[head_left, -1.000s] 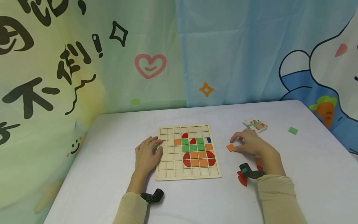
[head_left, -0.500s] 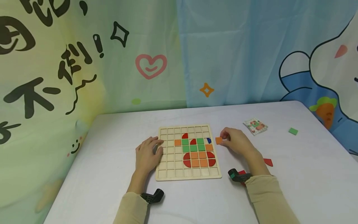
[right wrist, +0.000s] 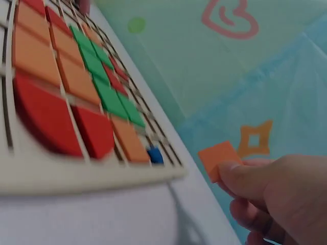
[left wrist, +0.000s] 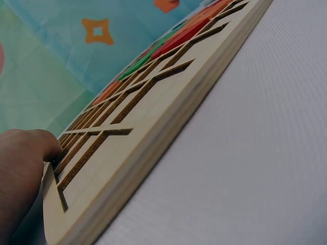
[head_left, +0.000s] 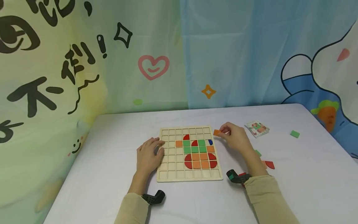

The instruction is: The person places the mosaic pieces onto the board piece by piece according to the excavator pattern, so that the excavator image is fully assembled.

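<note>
There it is, an orange square tile point(head_left: 216, 133) pinched in your right hand point(head_left: 234, 137), thumb on the near face and fingers behind, the tile jutting out past your fingertips. You've got it held up, apart from the wooden grid board point(head_left: 170, 167) and just off its right edge, toward the far corner. Over to your left hand point(head_left: 148, 155): it holds no loose piece, fingers loosely bent, resting against the board's left edge. And the board itself is busy! Nearest your tile sits a small blue piece point(head_left: 210, 142) in the rightmost filled column, with a seated orange tile point(head_left: 210, 149) directly below it. Green squares point(head_left: 195, 149) run to the left of those, a red quarter-round point(head_left: 194, 143) set among them, and lower down a block of four orange squares point(head_left: 200, 160) is flanked by red curved pieces on both sides. Out past your right hand, a printed card point(head_left: 257, 128) lies on the white table point(head_left: 98, 174), with a loose green tile point(head_left: 295, 134) farther right. Beside your right forearm, a red piece point(head_left: 269, 165) lies flat, and more red peeks out from behind the black wrist camera point(head_left: 237, 177). Behind it all hangs the printed curtain point(head_left: 240, 62).
</note>
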Available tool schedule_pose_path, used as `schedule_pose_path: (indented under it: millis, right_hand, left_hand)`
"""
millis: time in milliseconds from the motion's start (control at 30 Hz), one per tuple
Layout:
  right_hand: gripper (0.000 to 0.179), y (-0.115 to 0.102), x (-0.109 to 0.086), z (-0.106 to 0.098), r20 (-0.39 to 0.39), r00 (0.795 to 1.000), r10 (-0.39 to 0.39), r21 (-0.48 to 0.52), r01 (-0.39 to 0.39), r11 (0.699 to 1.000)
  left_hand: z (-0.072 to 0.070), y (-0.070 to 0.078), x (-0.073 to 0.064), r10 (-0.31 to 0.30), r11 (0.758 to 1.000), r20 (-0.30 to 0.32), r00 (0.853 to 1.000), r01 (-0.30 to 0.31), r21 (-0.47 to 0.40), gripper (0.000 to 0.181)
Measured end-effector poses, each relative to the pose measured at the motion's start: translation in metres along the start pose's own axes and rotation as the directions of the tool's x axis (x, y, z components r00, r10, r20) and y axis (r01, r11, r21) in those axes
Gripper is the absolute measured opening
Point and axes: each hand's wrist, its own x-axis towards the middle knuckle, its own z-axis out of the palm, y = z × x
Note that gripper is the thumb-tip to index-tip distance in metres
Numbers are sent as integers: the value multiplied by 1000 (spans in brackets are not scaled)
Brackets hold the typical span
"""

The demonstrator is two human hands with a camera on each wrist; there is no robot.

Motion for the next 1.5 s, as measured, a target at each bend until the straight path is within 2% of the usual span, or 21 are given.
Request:
schedule_pose_path:
  millis: [233,433,533,700,933,1500]
  right_hand:
    - [16,-25,7,8,6,999,-47,23,46,999]
    - [15,-39,21,17,28,996,-79,41,78,996]
    - [15,-41,25,21,44,997,-67,65,64,996]
    - [17,-31,21,32,62,996,-57,108,50,993]
    - [18,-29,15,37,81,996,-35,145,23,989]
    - [14,-43,13,52,39,995,-96,170,88,981]
  left_hand:
    - [3,4,1,-2,1000,-2,1000,2,-17,27]
    - [9,3,3,-12,1000,-5,1000,12,-10,28]
    - [13,2,3,-10,1000,3,1000,10,-12,28]
    - [17,6,2,4,1000,4,1000,-4,-11,28]
    - [12,5,0,2,1000,-11,1000,-2,-3,27]
    - [-1,1,-1,-4,1000,-10,1000,4,-9,27]
